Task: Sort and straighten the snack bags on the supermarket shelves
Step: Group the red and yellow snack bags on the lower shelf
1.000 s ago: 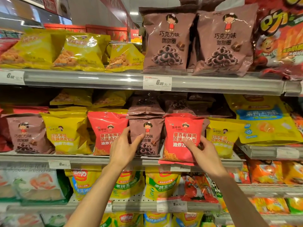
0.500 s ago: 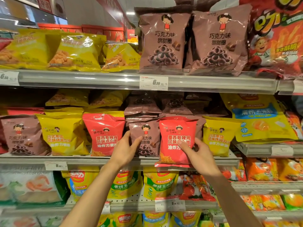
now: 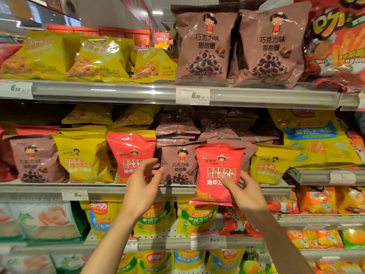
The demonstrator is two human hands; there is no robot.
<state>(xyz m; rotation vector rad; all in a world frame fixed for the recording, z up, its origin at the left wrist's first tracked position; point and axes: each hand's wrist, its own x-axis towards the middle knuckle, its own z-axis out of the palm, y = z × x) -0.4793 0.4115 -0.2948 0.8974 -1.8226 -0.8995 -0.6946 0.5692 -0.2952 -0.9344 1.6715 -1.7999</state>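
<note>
The middle shelf (image 3: 177, 189) is carrying a mixed front row, and everything below is placed against its front rail. Sitting on it left of centre: a brown chocolate-ring bag (image 3: 32, 159), a yellow bag (image 3: 83, 157), then a red noodle-snack bag (image 3: 130, 153) standing upright. Right of that, a small brown chocolate-ring bag (image 3: 177, 165) is standing at the rail with more brown bags stacked flat behind it.

A second red noodle-snack bag, the held red bag (image 3: 219, 171), is hanging in front of the rail, its bottom edge dropping below the shelf lip, so it looks off the shelf. Right hand (image 3: 245, 191) is clamping it, thumb across the face and fingers curled behind. A yellow bag on the right (image 3: 270, 165) is standing just beside it.

Left hand (image 3: 142, 184) is hovering at the gap between the shelved red bag and the small brown bag, fingers apart and loosely bent. Whether the fingertips are touching either bag, cannot tell.

Risks, as I'm reading it:
- One-handed pinch on slick film: the held bag is likely slipping if the thumb relaxes.
- Pushing the small brown bag aside is likely tipping it, or pulling the flat stack behind forward over the rail.
- Forcing the red bag into a tight slot is likely crushing the contents or knocking the yellow neighbour over.
</note>
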